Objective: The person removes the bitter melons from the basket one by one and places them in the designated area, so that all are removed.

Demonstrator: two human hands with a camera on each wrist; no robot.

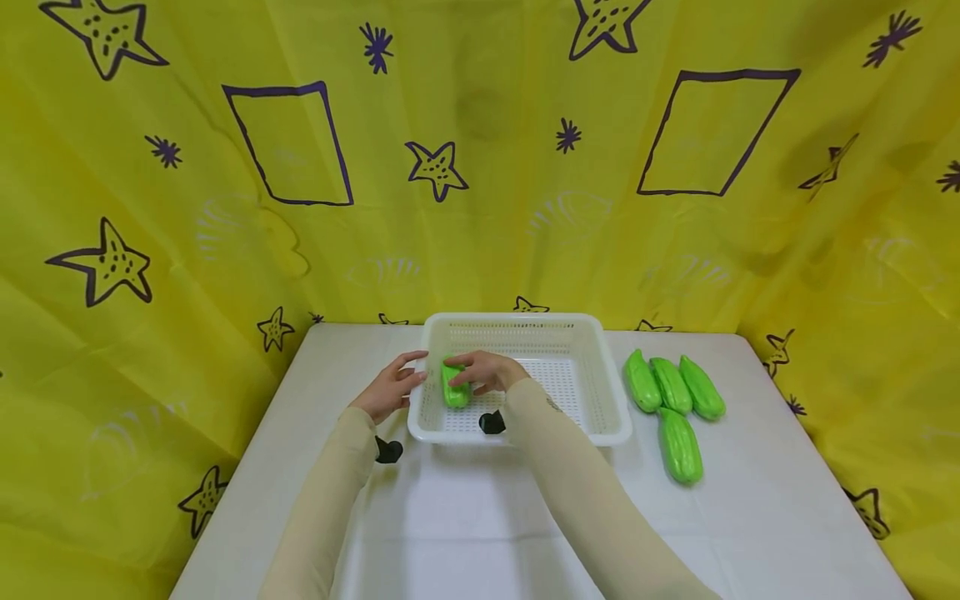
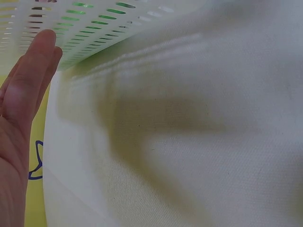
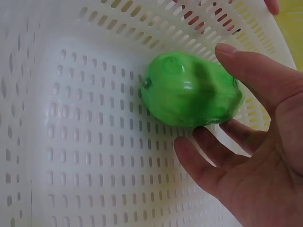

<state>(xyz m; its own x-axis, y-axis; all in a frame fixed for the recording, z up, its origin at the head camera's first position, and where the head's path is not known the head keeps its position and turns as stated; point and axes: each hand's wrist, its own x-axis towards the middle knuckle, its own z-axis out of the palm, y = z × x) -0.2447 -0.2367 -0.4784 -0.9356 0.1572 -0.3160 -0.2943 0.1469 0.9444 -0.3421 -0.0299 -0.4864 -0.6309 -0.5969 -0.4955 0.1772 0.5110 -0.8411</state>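
Note:
A glossy green gourd-like vegetable lies in the left part of a white perforated plastic basket. My right hand reaches over it, thumb to one side and fingers to the other. In the right wrist view, the fingertips are right at the edge of the vegetable, and the fingers are loosely spread. Outside the basket, my left hand is at its left wall, fingers extended. The left wrist view shows a fingertip against the slotted wall.
To the right of the basket, several similar green vegetables lie in a group on the white-covered table. Yellow patterned curtains enclose the table at the back and both sides.

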